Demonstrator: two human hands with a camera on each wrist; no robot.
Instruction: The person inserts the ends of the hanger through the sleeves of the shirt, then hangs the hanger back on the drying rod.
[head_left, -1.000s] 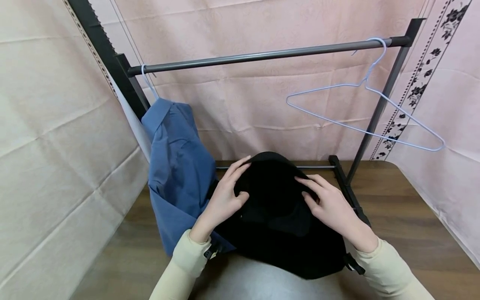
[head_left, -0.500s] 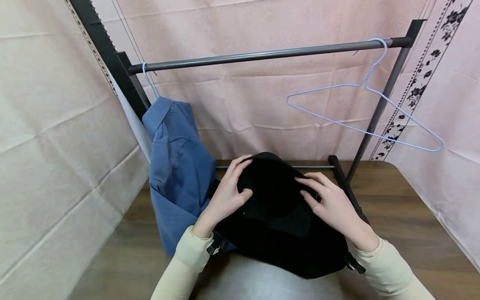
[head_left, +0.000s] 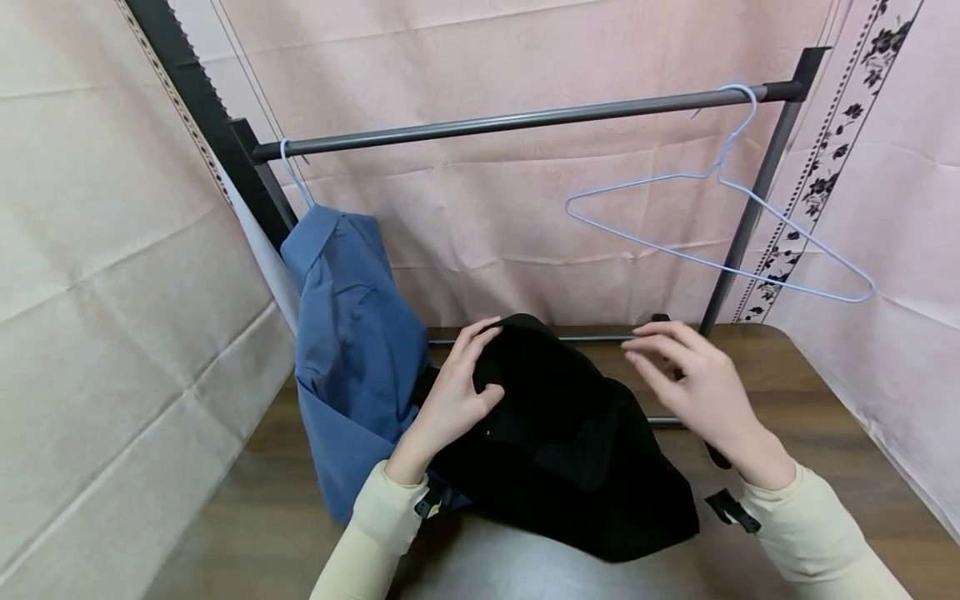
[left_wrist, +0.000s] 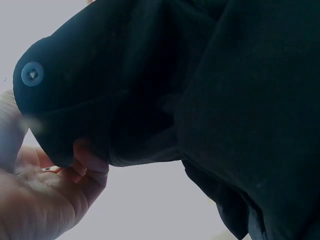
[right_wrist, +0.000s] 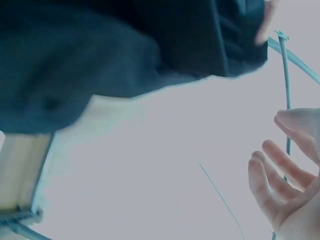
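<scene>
A black buttoned shirt [head_left: 570, 450] hangs in soft folds between the two hands in the head view. My left hand [head_left: 455, 400] grips its upper left edge, fingers over the cloth. The left wrist view shows the left fingers [left_wrist: 92, 157] curled on the dark cloth near a round button [left_wrist: 32, 74]. My right hand [head_left: 693, 379] is apart from the shirt, to its right, with loosely bent fingers and nothing between them. In the right wrist view the right hand [right_wrist: 292, 187] shows its bare palm, and the dark shirt [right_wrist: 125, 50] fills the upper left.
A bare light-blue hanger [head_left: 720, 171] hangs at the right end of a grey rail [head_left: 487, 125]. At the left end, a blue shirt [head_left: 352, 333] hangs on another hanger [head_left: 295, 175]. The rack stands on a wooden tabletop [head_left: 750, 367], with pink cloth [head_left: 487, 208] behind.
My right hand has let go of the black shirt and moved right, away from it. The shirt's right side has sagged. My left hand keeps its hold, nearly still.
</scene>
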